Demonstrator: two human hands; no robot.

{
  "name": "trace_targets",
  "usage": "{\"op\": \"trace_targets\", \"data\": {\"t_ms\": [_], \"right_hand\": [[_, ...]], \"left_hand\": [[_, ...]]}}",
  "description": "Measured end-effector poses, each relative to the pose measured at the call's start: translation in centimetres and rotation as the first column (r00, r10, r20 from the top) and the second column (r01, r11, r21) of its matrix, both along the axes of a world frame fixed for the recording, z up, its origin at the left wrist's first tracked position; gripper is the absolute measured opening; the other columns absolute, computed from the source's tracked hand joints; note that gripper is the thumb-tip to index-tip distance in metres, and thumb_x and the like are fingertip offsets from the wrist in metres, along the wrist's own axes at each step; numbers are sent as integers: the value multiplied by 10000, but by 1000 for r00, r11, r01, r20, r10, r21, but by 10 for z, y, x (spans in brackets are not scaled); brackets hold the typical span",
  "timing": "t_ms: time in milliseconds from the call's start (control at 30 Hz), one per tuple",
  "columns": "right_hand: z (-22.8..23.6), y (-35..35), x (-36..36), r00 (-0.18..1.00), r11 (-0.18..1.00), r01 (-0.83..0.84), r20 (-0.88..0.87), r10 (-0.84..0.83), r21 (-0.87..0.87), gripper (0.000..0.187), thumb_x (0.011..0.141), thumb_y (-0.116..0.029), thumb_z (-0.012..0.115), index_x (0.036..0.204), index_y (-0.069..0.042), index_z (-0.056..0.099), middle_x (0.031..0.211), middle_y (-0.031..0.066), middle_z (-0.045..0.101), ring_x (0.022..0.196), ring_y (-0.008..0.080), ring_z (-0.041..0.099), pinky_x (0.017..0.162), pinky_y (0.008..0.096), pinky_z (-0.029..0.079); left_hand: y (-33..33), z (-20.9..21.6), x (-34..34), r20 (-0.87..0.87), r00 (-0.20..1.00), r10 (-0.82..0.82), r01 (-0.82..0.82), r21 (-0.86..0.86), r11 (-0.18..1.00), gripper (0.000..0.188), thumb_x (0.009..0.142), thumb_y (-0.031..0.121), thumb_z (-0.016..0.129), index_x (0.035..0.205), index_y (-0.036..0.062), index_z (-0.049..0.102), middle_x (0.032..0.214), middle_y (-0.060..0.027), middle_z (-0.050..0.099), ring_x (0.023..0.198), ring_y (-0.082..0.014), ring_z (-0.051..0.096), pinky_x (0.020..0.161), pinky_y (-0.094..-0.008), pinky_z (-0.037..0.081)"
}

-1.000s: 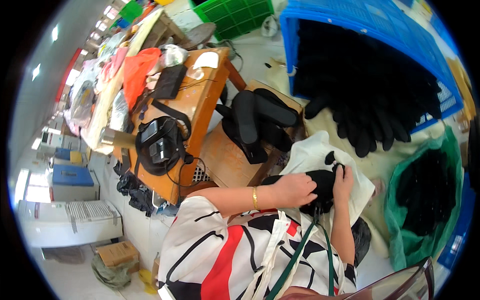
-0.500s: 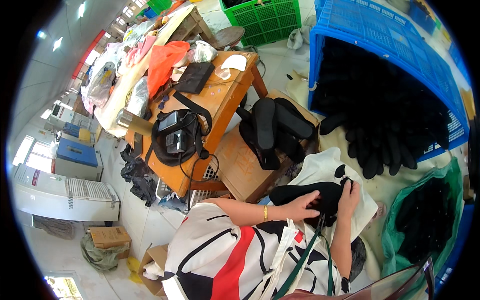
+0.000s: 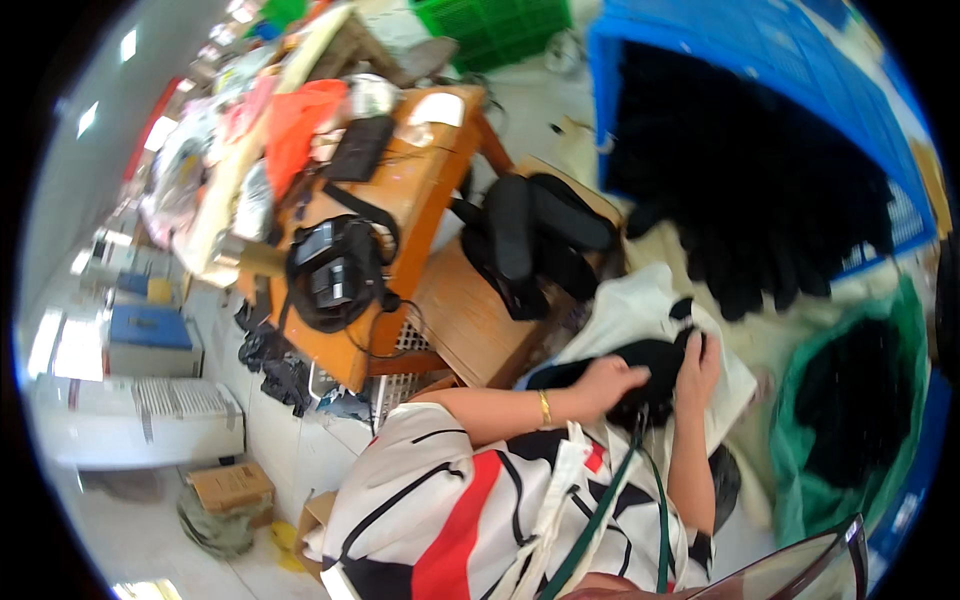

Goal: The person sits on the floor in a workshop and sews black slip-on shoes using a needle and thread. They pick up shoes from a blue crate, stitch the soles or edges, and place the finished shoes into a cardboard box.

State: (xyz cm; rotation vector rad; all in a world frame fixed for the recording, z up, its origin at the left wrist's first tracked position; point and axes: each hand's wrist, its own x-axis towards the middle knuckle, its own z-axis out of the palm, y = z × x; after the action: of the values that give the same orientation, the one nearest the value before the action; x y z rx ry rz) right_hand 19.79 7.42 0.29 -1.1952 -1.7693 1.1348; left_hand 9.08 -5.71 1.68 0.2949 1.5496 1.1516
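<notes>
A black, soft, shoe-shaped piece (image 3: 645,365) lies across my lap on a white cloth (image 3: 640,300). My right hand (image 3: 697,365) is closed on its right edge, fingertips pinched near the top. Over its left part is my left hand (image 3: 605,388), thumb stretched out and the other fingers curled, blurred and partly hidden; what they hold, if anything, does not show. Between the hands, a small dark metal tool (image 3: 641,420) hangs at the end of a green strap (image 3: 600,515), its kind unclear.
Black shoes (image 3: 530,235) are piled on a cardboard box (image 3: 470,310) ahead. A tipped blue crate (image 3: 612,110) spills black pieces at the far right. Nearer stands a green sack (image 3: 790,440) of black material. At left, a wooden table (image 3: 420,165) carries a black bag (image 3: 335,275).
My left hand has shifted slightly up and left on the black piece, its fingers now more curled. My right hand keeps its grip. The whole view has swung a little and blurred.
</notes>
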Motion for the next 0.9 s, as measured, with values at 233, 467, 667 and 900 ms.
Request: {"op": "trace_targets", "data": {"t_ms": [233,467,667,900], "right_hand": [[13,-21,12,962,926,-59,-269,-48,-373,200,978,-210,588,1056,-29,625,794,-13,580,685,52,502,608,239,434],[3,-67,41,960,944,-273,-112,256,-184,143,901,-117,647,983,1,647,855,124,651,749,232,640,686,311,505],[-1,-41,115,937,826,2,-288,-199,-564,166,995,-135,545,1069,-12,627,772,11,589,688,77,551,657,228,473],[-17,-36,160,793,729,274,-281,-541,-628,178,984,-123,561,1121,-11,585,836,36,623,719,103,589,680,246,505]], "left_hand": [[0,-15,6,336,939,79,-167,240,956,84,948,148,645,926,78,602,955,4,627,865,-73,569,828,-259,477],[14,5,5,436,861,263,-325,72,943,220,950,194,641,1062,5,652,1055,-68,682,941,-139,654,807,-285,526],[16,8,4,456,848,271,-361,122,924,359,941,178,648,1214,-42,572,1183,-134,656,1056,-209,656,943,-335,529],[20,4,4,455,830,323,-386,51,921,343,912,118,677,1203,-35,578,1177,-132,654,1063,-210,649,938,-338,534]]}}
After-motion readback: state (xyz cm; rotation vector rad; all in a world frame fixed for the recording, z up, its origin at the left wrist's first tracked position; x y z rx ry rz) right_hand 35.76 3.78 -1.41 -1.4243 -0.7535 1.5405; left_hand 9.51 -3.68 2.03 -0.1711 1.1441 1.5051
